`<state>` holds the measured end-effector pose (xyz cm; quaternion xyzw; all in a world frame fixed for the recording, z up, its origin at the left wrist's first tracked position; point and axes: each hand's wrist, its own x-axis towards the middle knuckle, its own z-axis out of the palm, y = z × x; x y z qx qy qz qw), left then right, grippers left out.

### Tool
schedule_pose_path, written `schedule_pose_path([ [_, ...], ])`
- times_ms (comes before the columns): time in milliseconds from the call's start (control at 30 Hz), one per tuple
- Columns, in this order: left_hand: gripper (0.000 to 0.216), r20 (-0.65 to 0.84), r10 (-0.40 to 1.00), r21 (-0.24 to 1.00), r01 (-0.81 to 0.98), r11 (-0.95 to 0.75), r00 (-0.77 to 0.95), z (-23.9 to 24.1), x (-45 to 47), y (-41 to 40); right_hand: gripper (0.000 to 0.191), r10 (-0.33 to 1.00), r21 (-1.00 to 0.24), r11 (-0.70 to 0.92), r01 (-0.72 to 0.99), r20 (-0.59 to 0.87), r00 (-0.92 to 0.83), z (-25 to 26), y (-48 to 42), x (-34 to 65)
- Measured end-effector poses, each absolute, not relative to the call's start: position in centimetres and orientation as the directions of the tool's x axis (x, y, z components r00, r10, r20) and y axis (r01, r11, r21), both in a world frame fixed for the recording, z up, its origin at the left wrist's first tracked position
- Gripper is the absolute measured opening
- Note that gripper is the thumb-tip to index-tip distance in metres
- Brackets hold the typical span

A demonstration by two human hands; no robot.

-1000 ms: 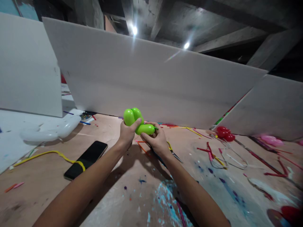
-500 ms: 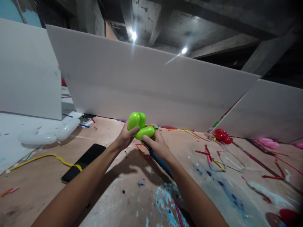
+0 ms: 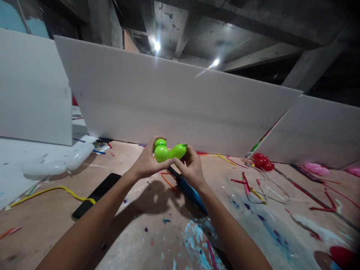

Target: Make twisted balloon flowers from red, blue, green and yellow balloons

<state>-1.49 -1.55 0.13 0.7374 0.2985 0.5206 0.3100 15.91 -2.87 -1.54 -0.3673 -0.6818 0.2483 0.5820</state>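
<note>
A bright green twisted balloon point(image 3: 168, 151) with three small bubbles is held above the paint-spattered table. My left hand point(image 3: 147, 163) is closed round its left bubbles, thumb underneath. My right hand point(image 3: 191, 167) pinches the right bubble, whose knotted tip sticks up. A blue balloon pump point(image 3: 189, 189) lies on the table just under my right wrist.
A black phone point(image 3: 95, 195) lies at left beside a yellow uninflated balloon point(image 3: 50, 189). A white inflated balloon point(image 3: 60, 161) rests far left. Red balloons point(image 3: 261, 160), pink balloons point(image 3: 317, 168) and several loose uninflated balloons litter the right. White boards point(image 3: 180, 101) stand behind.
Both hands have turned the green balloon, so its bubbles now sit lower and closer between the palms. The view has shifted slightly, showing more of the blue pump.
</note>
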Motion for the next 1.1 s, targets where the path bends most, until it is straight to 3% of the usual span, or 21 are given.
schedule_pose_path([
  [100,0.070,0.575,0.747,0.757,0.129,-0.641,0.334,0.2,-1.9,-1.7,0.048,0.674,-0.569,0.697,0.436,0.727,-0.129,-1.2,-3.6,16.0],
  [200,0.075,0.565,0.732,0.772,0.070,-0.632,0.380,0.1,-2.0,-1.6,0.057,0.607,-0.431,0.737,0.521,0.761,-0.229,-0.8,-4.4,15.9],
  [400,0.070,0.600,0.663,0.793,-0.222,-0.568,0.448,-0.7,-1.5,-1.3,0.062,0.616,-0.383,0.717,0.582,0.739,-0.273,-0.3,-5.2,15.9],
  [600,0.050,0.474,0.748,0.847,-0.472,-0.243,0.465,-0.7,-0.8,-1.3,0.067,0.676,-0.337,0.635,0.695,0.678,-0.289,0.2,-5.7,16.1],
  [733,0.036,0.410,0.853,0.850,-0.474,-0.230,0.322,-1.1,0.2,-1.0,0.069,0.704,-0.277,0.598,0.752,0.630,-0.328,0.4,-5.9,16.1],
  [933,0.045,0.445,0.892,0.841,-0.306,-0.447,-0.080,-1.7,1.5,-0.9,0.069,0.740,-0.227,0.545,0.807,0.583,-0.336,0.2,-5.9,15.8],
  [1100,0.048,0.523,0.852,0.850,-0.095,-0.518,0.036,-1.3,1.0,-1.2,0.070,0.748,-0.203,0.520,0.830,0.578,-0.327,-0.2,-5.3,15.9],
])
